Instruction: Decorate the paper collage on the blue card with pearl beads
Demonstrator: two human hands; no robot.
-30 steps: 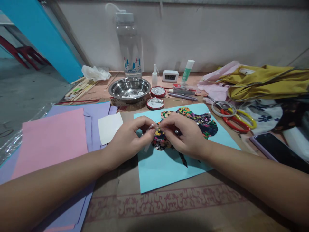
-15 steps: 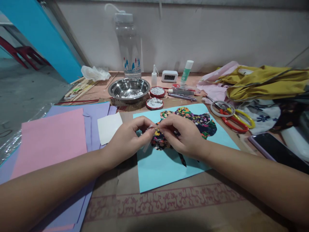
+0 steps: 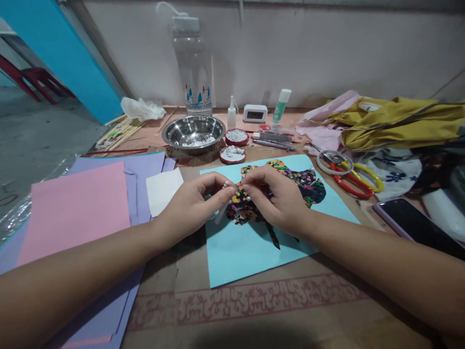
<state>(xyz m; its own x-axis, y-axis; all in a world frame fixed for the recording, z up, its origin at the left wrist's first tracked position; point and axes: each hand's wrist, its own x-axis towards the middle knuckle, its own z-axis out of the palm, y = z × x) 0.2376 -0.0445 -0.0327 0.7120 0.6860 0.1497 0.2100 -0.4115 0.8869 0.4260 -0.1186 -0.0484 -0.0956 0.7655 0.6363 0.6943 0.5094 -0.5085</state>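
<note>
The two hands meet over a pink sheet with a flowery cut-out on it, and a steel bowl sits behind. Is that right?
Not quite: the head view shows a light blue sheet under the flowery cut-out; the pink sheet lies further left. The left hand and right hand do meet there, steel bowl behind.

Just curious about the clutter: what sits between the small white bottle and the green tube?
A small white digital clock stands between the bottle and the tube, in the head view.
</note>
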